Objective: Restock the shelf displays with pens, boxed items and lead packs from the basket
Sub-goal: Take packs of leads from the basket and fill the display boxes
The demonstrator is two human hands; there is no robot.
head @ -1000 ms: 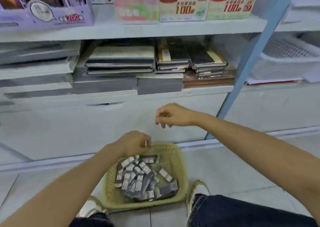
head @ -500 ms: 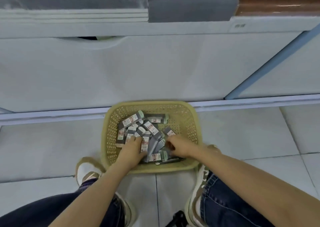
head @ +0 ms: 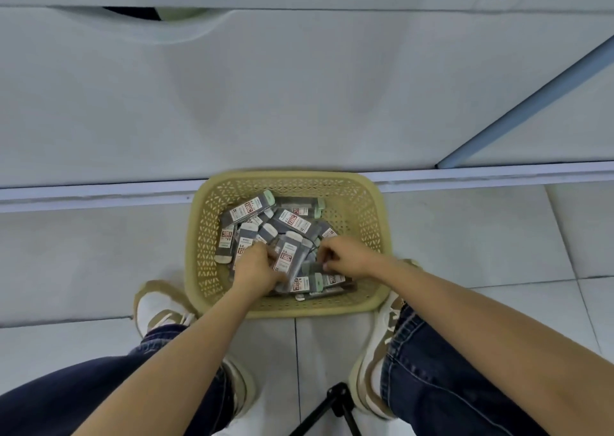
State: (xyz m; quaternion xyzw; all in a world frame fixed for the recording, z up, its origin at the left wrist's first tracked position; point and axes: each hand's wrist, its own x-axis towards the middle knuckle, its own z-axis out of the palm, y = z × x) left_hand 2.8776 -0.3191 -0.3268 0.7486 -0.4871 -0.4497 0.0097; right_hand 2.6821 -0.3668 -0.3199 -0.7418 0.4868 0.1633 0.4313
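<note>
Restocking unfinished: the basket (head: 206, 236) holds many lead packs (head: 292, 219).
Lower centre, the left hand (head: 257, 268) grips one of them; the right hand (head: 347, 258) curls among others, grasp unclear; basket mid-frame, below the white shelf base (head: 299, 87).

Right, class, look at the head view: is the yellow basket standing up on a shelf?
No, the basket of lead packs stands on the tiled floor, at the foot of the white cabinet.
</note>
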